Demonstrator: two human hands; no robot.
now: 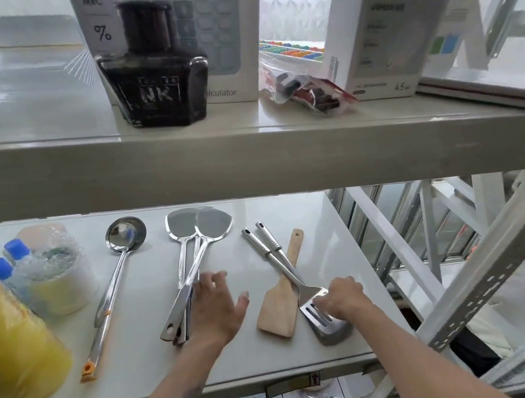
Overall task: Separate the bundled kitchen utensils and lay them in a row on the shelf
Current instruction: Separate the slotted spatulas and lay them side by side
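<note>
Storeroom or shop stockroom, metal shelving (248, 163), boxed calculator (226, 31), ink bottle (154, 78), packaged stationery (390, 35)

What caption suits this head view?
Hands sorting steel turners, slotted steel spatulas and a wooden spatula beside a steel ladle.

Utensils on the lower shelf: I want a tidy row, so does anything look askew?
Yes. The two steel turners overlap with crossed handles, and the two slotted spatulas lie across the wooden spatula. Only the ladle lies alone.
</note>
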